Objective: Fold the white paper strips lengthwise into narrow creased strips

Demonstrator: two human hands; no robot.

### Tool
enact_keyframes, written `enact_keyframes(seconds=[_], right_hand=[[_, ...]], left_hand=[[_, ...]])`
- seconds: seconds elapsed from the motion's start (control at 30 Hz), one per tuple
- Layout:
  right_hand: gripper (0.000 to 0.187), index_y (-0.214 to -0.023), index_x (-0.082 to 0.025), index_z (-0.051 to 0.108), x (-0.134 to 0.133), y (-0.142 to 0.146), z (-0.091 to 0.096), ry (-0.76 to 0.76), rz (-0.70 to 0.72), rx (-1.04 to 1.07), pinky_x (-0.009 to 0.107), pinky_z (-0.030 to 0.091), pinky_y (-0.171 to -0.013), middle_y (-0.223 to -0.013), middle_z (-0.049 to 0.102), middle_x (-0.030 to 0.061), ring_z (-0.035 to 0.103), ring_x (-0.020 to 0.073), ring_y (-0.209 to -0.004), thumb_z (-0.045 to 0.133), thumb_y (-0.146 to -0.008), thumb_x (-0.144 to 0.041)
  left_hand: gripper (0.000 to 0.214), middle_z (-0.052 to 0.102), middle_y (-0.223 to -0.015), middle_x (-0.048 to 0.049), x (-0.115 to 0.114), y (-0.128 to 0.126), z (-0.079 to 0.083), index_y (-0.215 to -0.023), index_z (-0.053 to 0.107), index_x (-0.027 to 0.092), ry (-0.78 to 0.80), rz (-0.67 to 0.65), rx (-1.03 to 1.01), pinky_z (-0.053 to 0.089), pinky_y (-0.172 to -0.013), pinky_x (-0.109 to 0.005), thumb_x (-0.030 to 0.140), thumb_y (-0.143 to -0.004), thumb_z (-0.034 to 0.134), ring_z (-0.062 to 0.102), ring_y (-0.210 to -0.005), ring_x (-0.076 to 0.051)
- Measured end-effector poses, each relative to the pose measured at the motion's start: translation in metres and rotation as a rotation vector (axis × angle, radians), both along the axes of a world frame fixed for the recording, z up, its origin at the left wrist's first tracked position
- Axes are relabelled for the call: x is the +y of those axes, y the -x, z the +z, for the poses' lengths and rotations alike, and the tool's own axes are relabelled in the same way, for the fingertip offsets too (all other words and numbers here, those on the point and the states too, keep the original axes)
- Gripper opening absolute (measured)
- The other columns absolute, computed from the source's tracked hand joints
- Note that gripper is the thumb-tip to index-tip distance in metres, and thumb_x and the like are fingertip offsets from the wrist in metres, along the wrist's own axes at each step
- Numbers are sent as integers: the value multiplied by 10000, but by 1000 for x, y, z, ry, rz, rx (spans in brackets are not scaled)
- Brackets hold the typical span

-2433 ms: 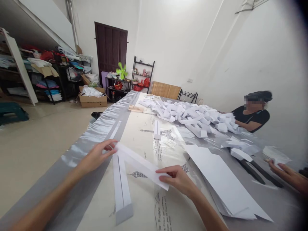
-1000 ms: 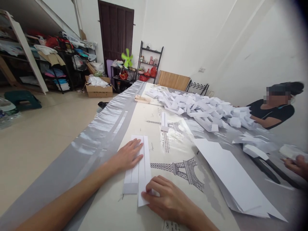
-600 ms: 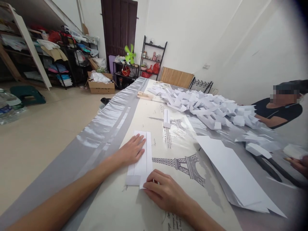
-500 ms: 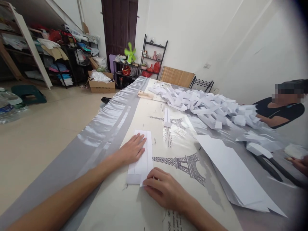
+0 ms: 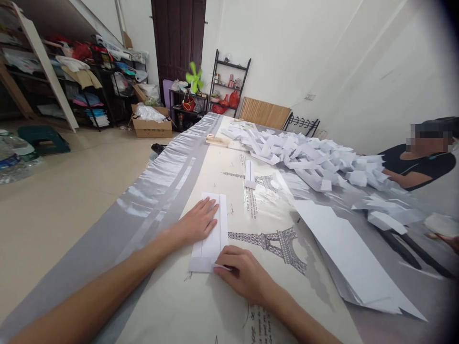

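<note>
A white folded paper point(image 5: 207, 249) with long creases lies on the table covering, its near end turned up in a short flap. My left hand point(image 5: 199, 220) rests flat on its upper part, fingers stretched out. At its near right corner, my right hand point(image 5: 245, 273) pinches the edge of the flap between thumb and fingers. Farther up the table sits a small folded white paper piece point(image 5: 250, 174). To the right lies a stack of flat white sheets point(image 5: 353, 253).
A large heap of folded white papers point(image 5: 297, 155) covers the far right of the table. A wooden piece point(image 5: 217, 140) lies near the far left edge. A person in a dark top point(image 5: 412, 167) sits at the right, with a hand point(image 5: 452, 242) near the table.
My right hand has lifted the near right corner of the paper and folded it upward and inward. My left hand stays in place on the paper.
</note>
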State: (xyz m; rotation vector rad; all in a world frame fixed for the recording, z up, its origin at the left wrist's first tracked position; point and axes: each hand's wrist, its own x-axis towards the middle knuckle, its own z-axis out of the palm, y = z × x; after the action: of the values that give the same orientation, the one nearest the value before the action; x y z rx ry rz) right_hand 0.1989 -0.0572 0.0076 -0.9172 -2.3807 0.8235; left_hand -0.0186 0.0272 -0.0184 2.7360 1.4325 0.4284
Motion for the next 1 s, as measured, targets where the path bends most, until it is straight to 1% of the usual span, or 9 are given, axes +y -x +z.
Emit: enact_keyframes(seconds=[0.13, 0.23, 0.27, 0.33, 0.5, 0.57, 0.67, 0.8, 1.0], right_hand=[[190, -737, -211, 694, 5, 4, 8, 124, -68, -58, 252, 406, -624, -748, 644, -17, 549, 127, -666, 654, -920, -180], [52, -857, -234, 727, 7, 7, 8, 194, -137, -53, 253, 420, -646, -809, 710, -25, 574, 130, -680, 706, -873, -190], [63, -898, -240, 728, 7, 7, 8, 211, -161, -48, 254, 422, -650, -828, 722, -28, 577, 131, -682, 719, -858, -192], [104, -928, -242, 713, 5, 8, 6, 214, -201, -47, 255, 418, -652, -837, 723, -32, 567, 130, -679, 719, -843, -182], [183, -983, -225, 652, -4, 10, 1, 110, -238, -44, 266, 413, -680, -936, 682, -9, 542, 134, -717, 685, -832, -125], [191, -1003, -228, 634, -7, 11, 0, 95, -240, -42, 265, 405, -666, -955, 672, -8, 529, 128, -698, 655, -848, -117], [176, -994, -236, 627, -10, 11, 0, 141, -263, -34, 257, 393, -637, -921, 668, -22, 512, 119, -663, 629, -860, -121], [158, -960, -243, 642, -8, 10, -2, 230, -318, -12, 255, 398, -631, -896, 654, -27, 508, 122, -670, 660, -835, -149], [191, -1000, -234, 656, -4, 8, -5, 279, -291, 58, 248, 411, -617, -875, 638, -23, 492, 111, -648, 685, -823, -168]], left_hand=[[534, 392, -1602, -156, 0, 0, 0, -1510, 414, 112, -7, 2, 19, 262, -1228, -445, 391, -1069, 300, 265, -1529, -316], [549, 383, -1603, -171, 0, 0, 0, -1516, 405, 87, 4, 11, 38, 253, -1232, -446, 385, -1066, 303, 259, -1529, -328], [551, 385, -1602, -173, 0, -1, 0, -1515, 406, 83, 5, 12, 38, 252, -1233, -445, 383, -1064, 309, 262, -1528, -328], [546, 396, -1596, -170, 0, -1, -1, -1508, 418, 85, -5, 11, 36, 256, -1233, -447, 384, -1063, 317, 272, -1525, -326], [535, 410, -1592, -154, 1, 0, -3, -1503, 422, 105, -46, 5, 38, 278, -1223, -451, 390, -1070, 292, 273, -1527, -314], [528, 419, -1588, -149, 1, 1, -4, -1500, 423, 116, -58, 4, 29, 282, -1219, -451, 392, -1071, 287, 280, -1525, -306], [529, 417, -1589, -149, 1, 1, -3, -1499, 426, 115, -64, 4, 40, 278, -1219, -442, 394, -1074, 281, 284, -1524, -304], [540, 407, -1592, -159, 0, 0, -3, -1507, 422, 94, -57, 13, 80, 267, -1223, -436, 390, -1076, 284, 278, -1523, -319], [537, 416, -1587, -161, 2, 0, -7, -1501, 423, 101, -82, 14, 63, 271, -1216, -440, 394, -1074, 283, 285, -1522, -311]])
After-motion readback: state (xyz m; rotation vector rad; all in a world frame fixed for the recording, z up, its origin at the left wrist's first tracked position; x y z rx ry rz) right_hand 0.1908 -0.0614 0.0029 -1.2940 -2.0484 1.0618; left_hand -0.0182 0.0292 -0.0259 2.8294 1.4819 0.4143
